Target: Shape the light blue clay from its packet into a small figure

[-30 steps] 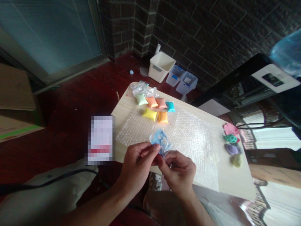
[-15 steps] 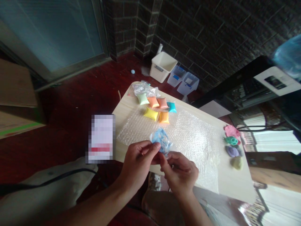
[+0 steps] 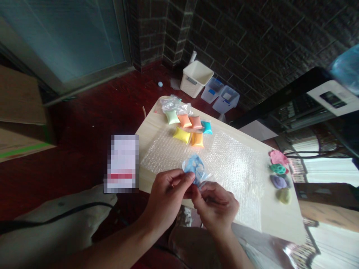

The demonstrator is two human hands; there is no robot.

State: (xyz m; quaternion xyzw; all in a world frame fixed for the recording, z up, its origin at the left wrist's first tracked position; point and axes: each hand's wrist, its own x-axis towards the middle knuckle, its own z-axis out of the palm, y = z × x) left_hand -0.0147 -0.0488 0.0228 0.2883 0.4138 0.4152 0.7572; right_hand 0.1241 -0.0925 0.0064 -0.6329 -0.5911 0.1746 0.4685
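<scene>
1. Nearest: left hand [image 3: 166, 194], grip pinching the left lower part of a crumpled, blue-smeared clear wrapper [image 3: 195, 164] between thumb and fingers.
2. Right hand [image 3: 217, 205] close beside it, grip pinching the wrapper's lower right edge; fingertips of both hands nearly meet.
3. Wrapper sits above the near edge of the pale bench [image 3: 283, 222], in front of a bubble-wrap sheet [image 3: 235, 160] lying flat.
4. Right end of bench: yellowish lump [image 3: 285, 195], then purple lump [image 3: 278, 181], green lump [image 3: 277, 169], pink lump [image 3: 278, 157], in a row.
5. Beyond the hands: yellow packet [image 3: 182, 135] and orange packet [image 3: 197, 140] side by side.
6. Behind those: pale green packet [image 3: 172, 117], light orange packet [image 3: 184, 121], salmon packet [image 3: 195, 122], turquoise packet [image 3: 207, 127].
7. Far left corner of bench: crumpled clear plastic [image 3: 171, 104].
8. Floor, by brick wall: white basket [image 3: 193, 85], two clear bins [image 3: 212, 91] alongside.
</scene>
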